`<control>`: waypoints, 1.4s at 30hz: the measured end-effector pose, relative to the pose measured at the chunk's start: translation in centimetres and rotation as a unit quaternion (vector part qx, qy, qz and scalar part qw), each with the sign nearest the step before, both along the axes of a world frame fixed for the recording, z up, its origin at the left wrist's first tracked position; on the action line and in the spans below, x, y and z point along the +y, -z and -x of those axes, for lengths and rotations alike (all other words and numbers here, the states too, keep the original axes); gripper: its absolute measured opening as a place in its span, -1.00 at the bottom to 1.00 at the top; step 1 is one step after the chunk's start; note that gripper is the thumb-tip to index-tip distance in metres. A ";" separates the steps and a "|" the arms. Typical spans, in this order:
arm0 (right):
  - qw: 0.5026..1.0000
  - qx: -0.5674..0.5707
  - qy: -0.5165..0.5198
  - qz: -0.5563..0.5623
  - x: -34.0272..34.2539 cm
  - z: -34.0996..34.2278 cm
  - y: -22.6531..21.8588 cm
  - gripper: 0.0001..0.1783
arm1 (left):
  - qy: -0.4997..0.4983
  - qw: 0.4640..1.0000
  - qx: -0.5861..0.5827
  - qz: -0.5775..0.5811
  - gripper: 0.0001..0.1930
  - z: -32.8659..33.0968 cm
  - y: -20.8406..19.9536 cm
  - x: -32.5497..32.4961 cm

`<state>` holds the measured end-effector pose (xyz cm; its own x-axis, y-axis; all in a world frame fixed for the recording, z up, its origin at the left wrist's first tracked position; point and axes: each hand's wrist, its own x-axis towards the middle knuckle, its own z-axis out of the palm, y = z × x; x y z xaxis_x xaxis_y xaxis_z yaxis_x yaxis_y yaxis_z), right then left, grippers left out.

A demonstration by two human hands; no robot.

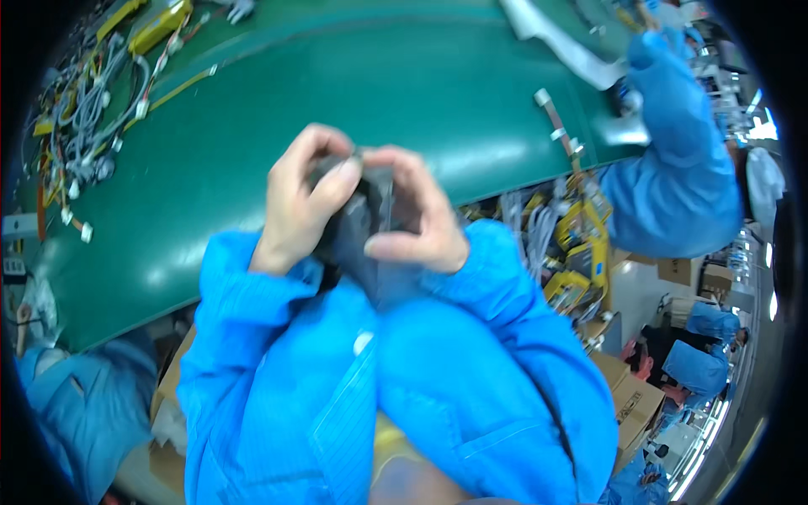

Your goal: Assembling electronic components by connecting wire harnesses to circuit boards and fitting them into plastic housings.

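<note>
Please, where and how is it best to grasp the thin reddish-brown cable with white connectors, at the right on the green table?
Probably by the white block-shaped connector at the far end of the thin reddish-brown cable, from above and its left. This end points away from the tangled yellow and grey cables nearer you; another person's blue sleeve is on the right.

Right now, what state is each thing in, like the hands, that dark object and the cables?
Left hand's fingers: curled, gripping the dark object.
Right hand's fingers: bent, also gripping it.
Dark object: held up between both hands; blurred, open or closed unclear.
Grey cables: tangled in a heap.
Short wire at right: lying loose, far end unplugged.
Green table: glossy, partly covered.
</note>
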<state>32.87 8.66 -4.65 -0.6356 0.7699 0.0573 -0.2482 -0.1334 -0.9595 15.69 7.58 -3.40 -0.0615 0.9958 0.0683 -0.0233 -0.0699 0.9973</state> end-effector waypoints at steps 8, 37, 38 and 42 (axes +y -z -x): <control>0.994 0.099 0.017 -0.041 0.8 -1.6 -0.3 -0.16 | -0.055 0.991 0.079 -0.092 -0.65 0.2 -1.5 0.2; 0.970 0.198 -0.112 0.081 0.3 0.2 -2.7 0.19 | -0.129 0.966 0.084 -0.210 -0.67 -0.8 -4.8 -1.5; 0.975 0.184 -0.102 0.077 0.7 -0.3 -2.6 0.21 | -0.144 0.966 0.065 -0.205 -0.67 -1.3 -5.3 -1.3; 0.973 0.187 -0.092 0.099 0.5 -1.7 -4.0 0.25 | -0.138 0.964 0.095 -0.208 -0.68 -2.3 -6.0 -1.3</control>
<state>34.57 9.14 -0.63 -0.7271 0.6641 0.1741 -0.5296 -0.3810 -0.7579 18.00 6.24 2.63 -0.2676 0.8269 0.4945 0.2346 -0.4419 0.8659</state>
